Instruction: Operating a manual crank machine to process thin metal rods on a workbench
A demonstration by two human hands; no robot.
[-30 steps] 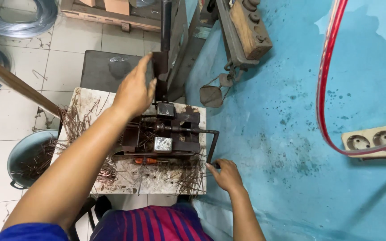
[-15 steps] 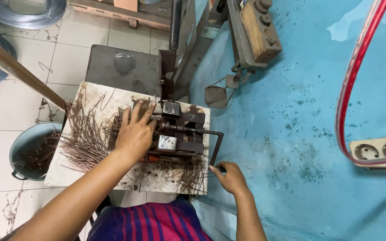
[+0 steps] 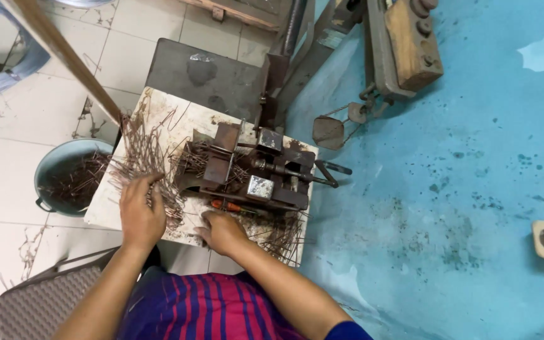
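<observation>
A rusty metal bending machine [image 3: 253, 170] with a crank handle [image 3: 330, 169] stands on a small dirty white table [image 3: 114, 208]. Short rusty wire pieces [image 3: 143, 160] lie heaped on the table's left side. My left hand [image 3: 138, 214] rests on this heap with its fingers curled into the wires. At the table's front edge, my right hand [image 3: 223, 230] lies knuckles up, just below an orange-handled tool [image 3: 225, 206]. Its fingers are bent and their tips are hidden. More wire pieces [image 3: 281, 236] are scattered to its right.
A grey-blue pot [image 3: 55, 167] holding wire pieces sits on the tiled floor left of the table. A long wooden stick [image 3: 64, 56] slants across the upper left. Behind the machine stand a dark metal plate [image 3: 190, 75] and a lever frame [image 3: 404, 44]. The right side is blue floor.
My left hand moved from the machine's top down onto the wire heap at the left. My right hand left the crank handle and came to the table's front edge. The view shifted.
</observation>
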